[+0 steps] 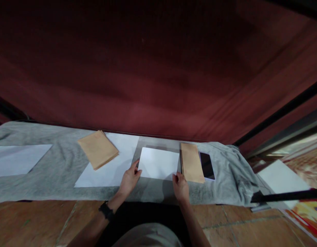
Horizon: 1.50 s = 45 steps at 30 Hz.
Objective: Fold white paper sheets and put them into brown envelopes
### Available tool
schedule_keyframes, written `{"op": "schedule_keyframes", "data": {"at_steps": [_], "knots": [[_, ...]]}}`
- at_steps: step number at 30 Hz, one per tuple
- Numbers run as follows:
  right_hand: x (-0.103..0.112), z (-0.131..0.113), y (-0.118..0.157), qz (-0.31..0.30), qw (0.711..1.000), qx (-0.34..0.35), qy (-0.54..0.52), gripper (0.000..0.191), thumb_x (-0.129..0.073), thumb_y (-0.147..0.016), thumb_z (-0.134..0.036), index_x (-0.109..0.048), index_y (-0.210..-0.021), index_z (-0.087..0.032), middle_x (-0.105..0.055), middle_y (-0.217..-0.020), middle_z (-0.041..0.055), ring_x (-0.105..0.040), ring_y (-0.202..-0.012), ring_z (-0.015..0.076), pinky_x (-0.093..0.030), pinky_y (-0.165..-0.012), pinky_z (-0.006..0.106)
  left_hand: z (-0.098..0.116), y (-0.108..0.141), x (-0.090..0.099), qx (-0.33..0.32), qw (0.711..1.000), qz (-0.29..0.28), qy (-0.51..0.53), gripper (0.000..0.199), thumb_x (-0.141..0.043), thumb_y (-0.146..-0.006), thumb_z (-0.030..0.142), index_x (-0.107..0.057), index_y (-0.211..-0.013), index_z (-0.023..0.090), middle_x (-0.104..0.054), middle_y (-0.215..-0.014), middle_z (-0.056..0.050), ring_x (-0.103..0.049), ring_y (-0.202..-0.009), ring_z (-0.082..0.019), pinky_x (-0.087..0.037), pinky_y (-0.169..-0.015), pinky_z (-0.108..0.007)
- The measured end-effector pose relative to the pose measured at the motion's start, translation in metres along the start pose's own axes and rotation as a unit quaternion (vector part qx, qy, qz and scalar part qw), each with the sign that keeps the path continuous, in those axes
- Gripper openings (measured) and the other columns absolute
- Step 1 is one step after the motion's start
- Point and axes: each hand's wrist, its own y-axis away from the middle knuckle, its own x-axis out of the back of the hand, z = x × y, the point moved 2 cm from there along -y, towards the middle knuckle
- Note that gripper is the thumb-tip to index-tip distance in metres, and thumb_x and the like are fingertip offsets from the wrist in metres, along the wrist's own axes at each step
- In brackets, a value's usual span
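Note:
A white sheet of paper lies on the grey cloth directly in front of me, between my hands. My left hand touches its left edge, thumb and fingers closed on the paper near the lower corner. At the lower right corner, my right hand has curled fingers gripping the sheet. Right of it sits a stack of brown envelopes, with a dark phone beside the stack. On the left, more brown envelopes rest at an angle on a larger white sheet.
Another white sheet lies at the far left of the cloth. A red fabric wall rises behind the cloth. Dark bars and a white panel stand at the right, above a tiled floor.

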Motion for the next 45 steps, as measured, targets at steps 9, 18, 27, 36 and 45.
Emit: {"op": "schedule_keyframes", "data": {"at_steps": [9, 18, 27, 36, 45], "knots": [[-0.008, -0.001, 0.001, 0.005, 1.0, -0.002, 0.028, 0.036, -0.038, -0.099, -0.033, -0.063, -0.12, -0.017, -0.075, -0.104, 0.0153, -0.074, -0.09, 0.0284, -0.053, -0.077, 0.036, 0.005, -0.001, -0.003, -0.004, 0.999, 0.004, -0.038, 0.056, -0.052, -0.089, 0.021, -0.048, -0.145, 0.016, -0.062, -0.07, 0.004, -0.062, -0.066, -0.016, -0.046, -0.067, -0.026], [-0.014, 0.002, 0.002, 0.012, 0.999, 0.019, 0.038, 0.041, -0.038, -0.1, -0.031, -0.055, -0.134, -0.018, -0.073, -0.114, 0.0156, -0.072, -0.099, 0.0286, -0.055, -0.083, 0.039, 0.007, 0.0, -0.004, -0.05, 0.995, 0.018, -0.088, 0.054, -0.052, -0.088, 0.015, -0.051, -0.142, 0.019, -0.07, -0.099, -0.004, -0.069, -0.084, -0.018, -0.054, -0.081, -0.031], [-0.016, -0.024, 0.0, 0.054, 0.992, 0.106, -0.04, 0.045, -0.035, -0.104, -0.035, -0.055, -0.14, -0.018, -0.061, -0.133, 0.0178, -0.055, -0.126, 0.0309, -0.047, -0.105, 0.054, 0.027, 0.008, -0.028, -0.209, 0.946, 0.043, -0.243, 0.047, -0.042, -0.097, 0.02, -0.054, -0.142, 0.015, -0.056, -0.144, -0.016, -0.053, -0.134, -0.028, -0.043, -0.113, -0.045], [-0.051, -0.075, -0.001, -0.084, 0.981, 0.165, -0.058, 0.055, -0.024, -0.108, -0.037, -0.035, -0.157, -0.014, -0.039, -0.16, 0.0117, -0.033, -0.15, 0.0215, -0.032, -0.123, 0.046, 0.02, 0.011, -0.091, -0.301, 0.91, -0.011, -0.284, 0.068, -0.034, -0.095, 0.013, -0.017, -0.161, 0.01, -0.035, -0.161, -0.019, -0.031, -0.151, -0.027, -0.029, -0.122, -0.049], [-0.046, -0.05, -0.001, -0.021, 0.983, 0.176, 0.055, 0.06, -0.034, -0.107, -0.044, -0.035, -0.156, -0.008, -0.034, -0.161, 0.0193, -0.032, -0.15, 0.0294, -0.029, -0.122, 0.052, 0.018, 0.001, -0.067, -0.241, 0.919, 0.032, -0.311, 0.057, -0.032, -0.101, 0.026, -0.037, -0.153, 0.004, -0.035, -0.161, -0.02, -0.027, -0.153, -0.029, -0.025, -0.124, -0.049]]}}
